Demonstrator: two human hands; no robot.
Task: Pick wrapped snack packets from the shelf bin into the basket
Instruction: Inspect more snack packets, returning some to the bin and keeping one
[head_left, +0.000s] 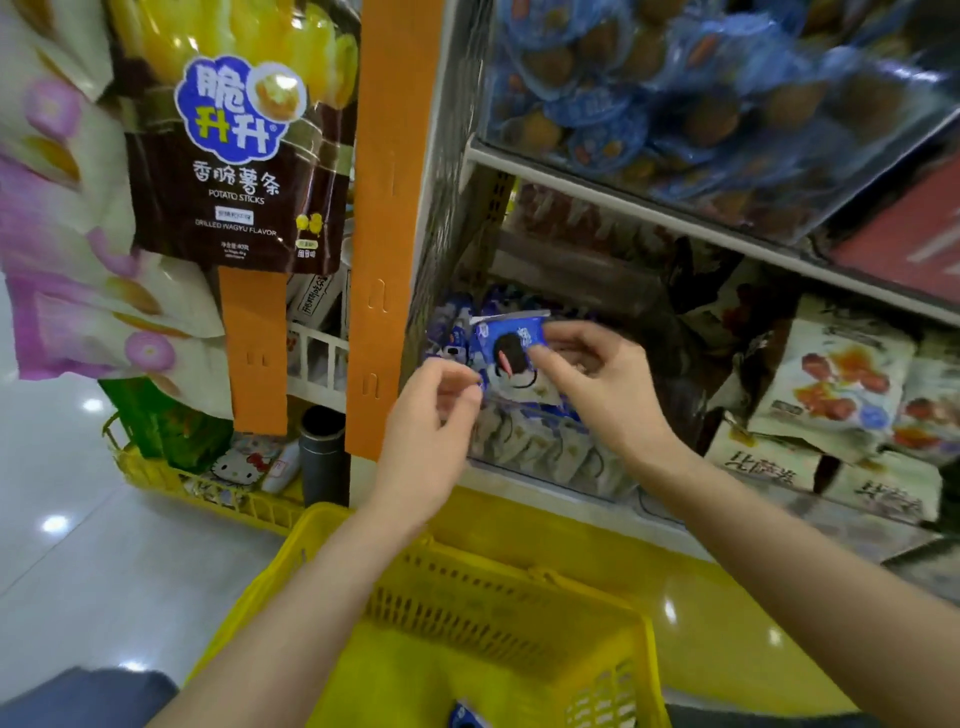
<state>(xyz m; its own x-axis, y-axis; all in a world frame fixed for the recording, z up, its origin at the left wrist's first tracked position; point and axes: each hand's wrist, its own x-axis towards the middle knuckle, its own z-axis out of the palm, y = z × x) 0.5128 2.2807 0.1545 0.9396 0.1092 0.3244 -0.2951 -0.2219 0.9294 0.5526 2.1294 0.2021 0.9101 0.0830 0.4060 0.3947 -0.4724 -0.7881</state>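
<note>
**Two hands at a shelf bin, one blue packet lifted**

I am looking down through the head camera at a shop shelf. At the centre of the view my right hand (597, 384) pinches a blue wrapped snack packet (511, 345) by its right edge, thumb below and fingers on top, holding it just above the shelf bin (561, 480). The bin is clear-fronted and packed with upright blue-and-white packets. It sits from the centre towards 5 o'clock.

My left hand (431, 415) comes up from 7 o'clock with its fingers curled, fingertips at the packet's lower left corner. Motion blur stops me telling whether it grips that corner or only hovers beside it.

At 6 o'clock, below both forearms, is the yellow basket (493, 618) with slotted walls. One blue packet (467, 719) lies at its bottom, cut off by the frame edge.

An orange post (395, 208) rises at 12 o'clock, just left of the bin. A brown potato-stick bag (234, 156) hangs at 10 o'clock. At 1 o'clock, an upper bin (675, 78) holds blue-wrapped round snacks. Printed bags (831, 384) with red fruit pictures stand at 3 o'clock. A second yellow floor basket (208, 499) sits at 8 o'clock on the shiny floor.
</note>
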